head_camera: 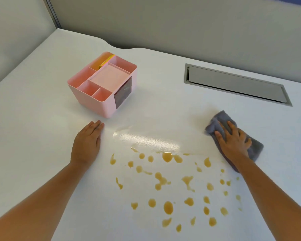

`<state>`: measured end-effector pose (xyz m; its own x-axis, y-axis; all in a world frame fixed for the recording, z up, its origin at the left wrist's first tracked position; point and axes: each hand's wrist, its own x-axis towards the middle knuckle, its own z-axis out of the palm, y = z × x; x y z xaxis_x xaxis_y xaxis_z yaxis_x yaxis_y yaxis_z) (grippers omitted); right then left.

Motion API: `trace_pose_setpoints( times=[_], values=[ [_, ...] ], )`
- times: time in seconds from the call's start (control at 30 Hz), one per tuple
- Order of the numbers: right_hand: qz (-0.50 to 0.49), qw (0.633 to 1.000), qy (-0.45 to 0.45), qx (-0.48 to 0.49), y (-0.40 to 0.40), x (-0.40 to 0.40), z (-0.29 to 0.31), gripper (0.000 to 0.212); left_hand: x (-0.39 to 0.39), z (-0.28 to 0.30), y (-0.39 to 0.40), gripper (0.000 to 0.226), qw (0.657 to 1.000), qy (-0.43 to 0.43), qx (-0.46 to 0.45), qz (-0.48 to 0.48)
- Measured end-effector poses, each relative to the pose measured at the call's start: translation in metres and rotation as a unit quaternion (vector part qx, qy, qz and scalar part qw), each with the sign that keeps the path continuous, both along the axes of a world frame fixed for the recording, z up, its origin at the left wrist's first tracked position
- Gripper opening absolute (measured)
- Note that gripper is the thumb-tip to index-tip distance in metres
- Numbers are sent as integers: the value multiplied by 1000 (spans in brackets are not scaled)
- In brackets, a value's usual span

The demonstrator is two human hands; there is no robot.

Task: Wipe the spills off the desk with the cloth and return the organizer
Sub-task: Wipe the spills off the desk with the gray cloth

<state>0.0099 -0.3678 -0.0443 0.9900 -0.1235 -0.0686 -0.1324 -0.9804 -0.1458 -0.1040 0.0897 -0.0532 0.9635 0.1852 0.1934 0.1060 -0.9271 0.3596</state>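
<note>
Several amber drops and smears of spilled liquid dot the white desk in front of me. Above them runs a wet, shiny streak. My right hand presses flat on a grey cloth at the right end of that streak, fingers spread over it. My left hand lies flat on the desk, palm down, holding nothing, just left of the spill. A pink desk organizer with several compartments and a dark drawer front stands beyond my left hand, apart from it.
A grey metal cable flap is set into the desk at the back right. Grey partition walls close off the back and left. A yellow item sticks out of the organizer's rear compartment.
</note>
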Motion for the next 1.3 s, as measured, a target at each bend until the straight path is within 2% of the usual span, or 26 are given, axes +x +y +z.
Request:
trace_pose_setpoints(
  times=[0.17, 0.33, 0.6, 0.8, 0.9, 1.1, 1.3],
  values=[
    [-58, 998, -5, 24, -10, -30, 5, 53, 0, -1, -1, 40, 1000, -6, -2, 2],
    [-39, 999, 1, 28, 29, -51, 6, 52, 1, -5, 0, 38, 1000, -12, -1, -2],
    [106, 993, 30, 36, 159, -62, 5, 50, 1, -5, 0, 40, 1000, -7, -18, -3],
    [231, 966, 52, 106, 267, -104, 3, 51, 2, -7, 5, 35, 999, -16, -42, -18],
    [280, 953, 44, 108, 294, -137, -3, 52, 3, -8, 7, 35, 998, -6, -68, -12],
    [283, 955, 10, 83, 263, -147, -3, 49, 1, -9, 10, 36, 999, -6, -41, -21],
    [146, 989, 16, 16, 162, -122, 1, 52, -1, -8, 8, 37, 999, -5, -39, -29]
  ],
)
